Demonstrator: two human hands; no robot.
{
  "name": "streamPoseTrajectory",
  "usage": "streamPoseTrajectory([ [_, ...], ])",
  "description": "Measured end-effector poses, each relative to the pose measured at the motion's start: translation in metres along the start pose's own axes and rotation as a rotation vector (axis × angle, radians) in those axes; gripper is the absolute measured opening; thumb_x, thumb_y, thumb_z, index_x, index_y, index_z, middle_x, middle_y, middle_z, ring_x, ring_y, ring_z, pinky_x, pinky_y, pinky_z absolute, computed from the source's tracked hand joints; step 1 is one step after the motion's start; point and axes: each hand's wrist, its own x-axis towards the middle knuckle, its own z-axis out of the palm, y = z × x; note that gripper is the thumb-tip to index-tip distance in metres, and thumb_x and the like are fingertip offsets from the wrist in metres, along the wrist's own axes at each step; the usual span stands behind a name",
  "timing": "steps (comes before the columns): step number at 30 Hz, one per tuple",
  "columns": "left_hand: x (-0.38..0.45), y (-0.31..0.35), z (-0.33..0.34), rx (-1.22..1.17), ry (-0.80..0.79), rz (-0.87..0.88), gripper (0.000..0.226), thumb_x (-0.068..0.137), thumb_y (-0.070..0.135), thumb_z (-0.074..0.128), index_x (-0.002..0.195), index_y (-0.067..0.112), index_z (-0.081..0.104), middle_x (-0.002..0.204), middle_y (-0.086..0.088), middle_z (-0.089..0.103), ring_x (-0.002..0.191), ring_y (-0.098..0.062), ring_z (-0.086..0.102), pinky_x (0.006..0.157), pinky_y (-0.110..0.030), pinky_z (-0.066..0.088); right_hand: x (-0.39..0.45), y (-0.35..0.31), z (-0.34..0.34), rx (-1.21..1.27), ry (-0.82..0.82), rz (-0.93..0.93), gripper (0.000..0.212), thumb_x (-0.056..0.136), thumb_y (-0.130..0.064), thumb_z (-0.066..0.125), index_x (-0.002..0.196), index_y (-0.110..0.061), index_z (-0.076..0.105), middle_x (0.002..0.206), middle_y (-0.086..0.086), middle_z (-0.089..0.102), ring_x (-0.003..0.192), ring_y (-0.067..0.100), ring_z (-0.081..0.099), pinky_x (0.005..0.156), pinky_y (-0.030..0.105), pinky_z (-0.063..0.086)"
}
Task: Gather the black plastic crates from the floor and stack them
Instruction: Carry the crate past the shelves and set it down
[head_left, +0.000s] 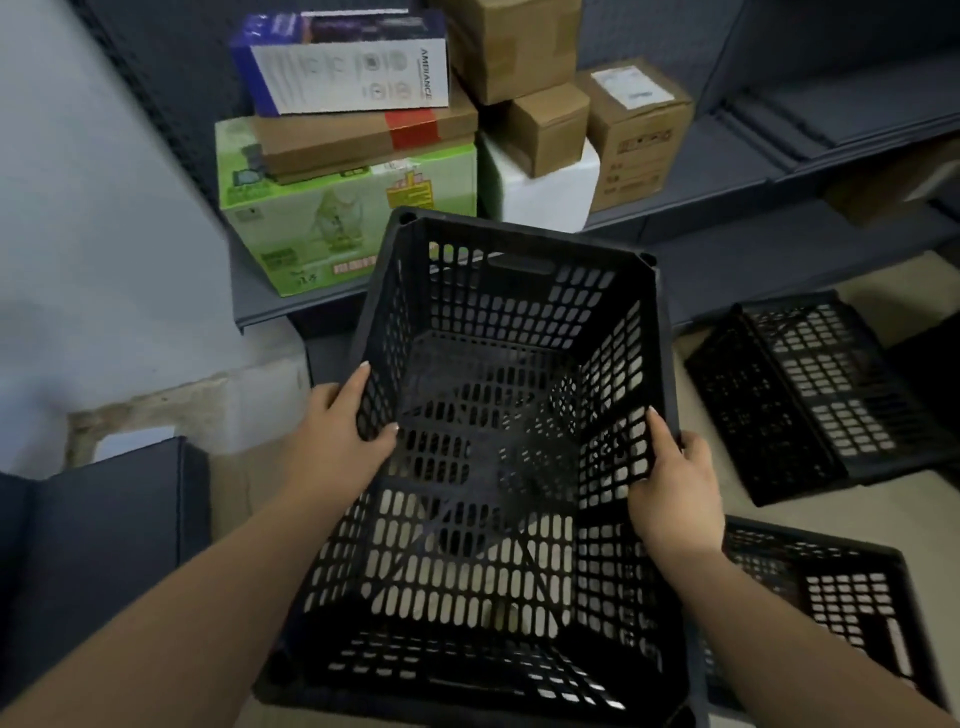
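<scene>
A black perforated plastic crate (509, 322) fills the middle of the view, open side up and tilted toward me. My left hand (337, 436) grips its left wall, fingers over the rim. My right hand (670, 483) grips its right wall the same way. Through its slotted bottom another black crate (467, 675) shows right beneath it; whether the two touch I cannot tell. On the floor to the right lie two more black crates: one tipped on its side (810, 395), one at the lower right (841, 597).
A dark low shelf (727, 218) runs behind the crates, loaded with a green box (311, 218), brown cardboard boxes (639, 130) and a white-and-blue box (353, 67). A dark panel (104, 530) stands at the left. The grey wall (78, 234) closes the left side.
</scene>
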Motion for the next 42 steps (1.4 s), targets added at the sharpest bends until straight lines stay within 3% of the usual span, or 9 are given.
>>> streamPoseTrajectory([
  [4, 0.039, 0.007, 0.022, 0.014, -0.042, 0.049, 0.074, 0.088, 0.045, 0.057, 0.15, 0.036, 0.016, 0.137, -0.002, 0.035, 0.113, -0.022, 0.05, 0.084, -0.03, 0.044, 0.025, 0.004, 0.005, -0.013, 0.004, 0.089, 0.073, 0.085, -0.006, 0.053, 0.148, -0.031, 0.025, 0.138, 0.008, 0.035, 0.114, 0.029, 0.048, 0.086, 0.038, 0.047],
  [11, 0.106, 0.024, 0.051, 0.096, -0.1, 0.121, 0.075, 0.087, 0.048, 0.056, 0.149, 0.038, 0.014, 0.141, -0.003, 0.033, 0.117, -0.027, 0.049, 0.093, -0.038, 0.045, 0.063, 0.009, 0.02, 0.007, 0.028, 0.172, 0.072, 0.086, -0.005, 0.052, 0.148, -0.03, 0.025, 0.135, 0.009, 0.035, 0.112, 0.03, 0.048, 0.085, 0.04, 0.049],
  [19, 0.185, 0.043, 0.084, 0.167, -0.185, 0.243, 0.074, 0.088, 0.047, 0.056, 0.149, 0.039, 0.013, 0.145, -0.003, 0.03, 0.115, -0.028, 0.05, 0.086, -0.037, 0.045, 0.096, 0.006, 0.046, 0.005, 0.041, 0.352, 0.076, 0.084, -0.003, 0.052, 0.148, -0.031, 0.023, 0.138, 0.008, 0.032, 0.118, 0.031, 0.043, 0.081, 0.039, 0.047],
  [25, 0.241, 0.047, 0.104, 0.204, -0.288, 0.434, 0.074, 0.088, 0.043, 0.058, 0.149, 0.034, 0.018, 0.138, -0.006, 0.036, 0.104, -0.024, 0.052, 0.078, -0.033, 0.043, 0.09, -0.01, 0.081, 0.02, 0.08, 0.577, 0.077, 0.084, -0.001, 0.05, 0.149, -0.03, 0.021, 0.137, 0.007, 0.031, 0.117, 0.03, 0.043, 0.08, 0.038, 0.048],
  [31, 0.281, 0.053, 0.112, 0.257, -0.36, 0.58, 0.071, 0.087, 0.039, 0.06, 0.148, 0.033, 0.023, 0.136, -0.007, 0.039, 0.107, -0.028, 0.053, 0.085, -0.037, 0.044, 0.07, -0.034, 0.119, 0.078, 0.139, 0.767, 0.081, 0.082, 0.002, 0.05, 0.15, -0.03, 0.018, 0.138, 0.009, 0.03, 0.115, 0.031, 0.045, 0.076, 0.036, 0.047],
  [36, 0.302, 0.057, 0.124, 0.262, -0.419, 0.683, 0.072, 0.087, 0.041, 0.06, 0.148, 0.037, 0.023, 0.138, -0.005, 0.039, 0.11, -0.027, 0.052, 0.09, -0.039, 0.045, 0.06, -0.042, 0.144, 0.16, 0.206, 0.83, 0.081, 0.081, 0.003, 0.05, 0.15, -0.028, 0.02, 0.137, 0.01, 0.03, 0.111, 0.033, 0.046, 0.08, 0.037, 0.047],
  [42, 0.315, 0.051, 0.139, 0.275, -0.398, 0.729, 0.069, 0.087, 0.04, 0.061, 0.147, 0.037, 0.028, 0.136, -0.005, 0.04, 0.108, -0.029, 0.053, 0.09, -0.041, 0.045, 0.058, -0.046, 0.165, 0.162, 0.246, 0.874, 0.079, 0.083, 0.002, 0.051, 0.15, -0.029, 0.02, 0.131, 0.008, 0.032, 0.101, 0.029, 0.048, 0.065, 0.029, 0.04],
])
